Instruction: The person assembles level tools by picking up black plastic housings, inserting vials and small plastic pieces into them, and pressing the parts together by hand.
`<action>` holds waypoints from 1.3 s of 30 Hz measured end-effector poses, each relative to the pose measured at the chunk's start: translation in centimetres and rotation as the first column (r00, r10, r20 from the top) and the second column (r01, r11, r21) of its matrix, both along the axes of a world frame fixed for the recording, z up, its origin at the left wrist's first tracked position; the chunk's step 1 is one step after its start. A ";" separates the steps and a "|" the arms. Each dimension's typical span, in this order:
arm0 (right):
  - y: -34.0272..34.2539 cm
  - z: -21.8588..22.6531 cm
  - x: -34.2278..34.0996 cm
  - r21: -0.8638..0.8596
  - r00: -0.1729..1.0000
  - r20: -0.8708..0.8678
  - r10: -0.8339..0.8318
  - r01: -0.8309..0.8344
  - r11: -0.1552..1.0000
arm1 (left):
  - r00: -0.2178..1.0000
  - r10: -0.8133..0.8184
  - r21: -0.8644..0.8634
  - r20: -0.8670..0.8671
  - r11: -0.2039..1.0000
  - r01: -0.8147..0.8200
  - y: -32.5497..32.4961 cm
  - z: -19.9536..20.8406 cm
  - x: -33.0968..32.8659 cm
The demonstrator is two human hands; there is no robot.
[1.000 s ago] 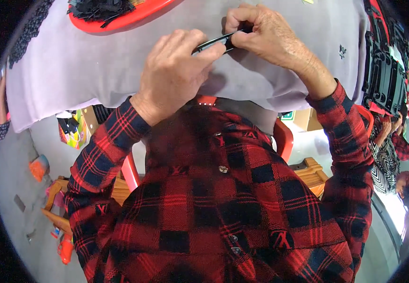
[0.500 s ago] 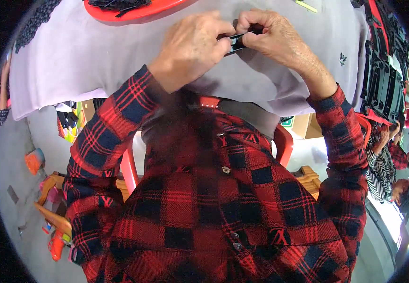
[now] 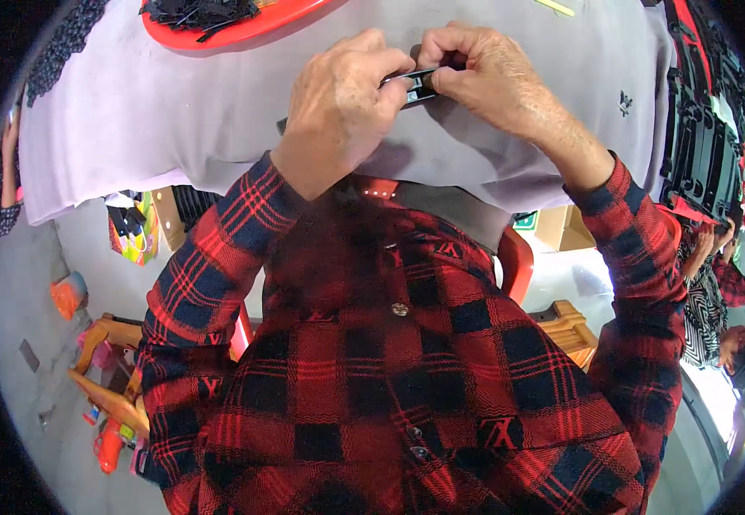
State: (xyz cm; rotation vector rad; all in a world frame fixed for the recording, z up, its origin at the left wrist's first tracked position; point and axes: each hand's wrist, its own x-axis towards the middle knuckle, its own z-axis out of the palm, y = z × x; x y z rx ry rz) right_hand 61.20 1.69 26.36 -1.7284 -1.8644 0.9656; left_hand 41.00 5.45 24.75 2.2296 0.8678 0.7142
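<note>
Over the cloth-covered table, my left hand is closed around a long narrow black plastic strip. Its middle lies hidden under the palm, and a dark end pokes out near the wrist. My right hand pinches the strip's other end between thumb and forefinger. Whether a smaller piece is also between those fingertips I cannot tell. Beyond my left hand, a red tray carries a heap of small thin black pieces.
Several long black plastic parts lie stacked on the right, with a small black piece nearby on the pale tablecloth. A yellow-green stick lies at the far edge. Other people sit to the right; another person's arm shows at far left.
Both hands and the strip have shifted slightly left in the picture. The strip's end now shows beside my left wrist. My grip on it stays.
</note>
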 end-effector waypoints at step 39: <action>0.3 0.6 -0.2 -0.175 0.978 -0.203 -0.051 0.015 0.984 | 0.999 0.015 -0.193 0.046 0.981 -0.006 0.4 -0.3 0.2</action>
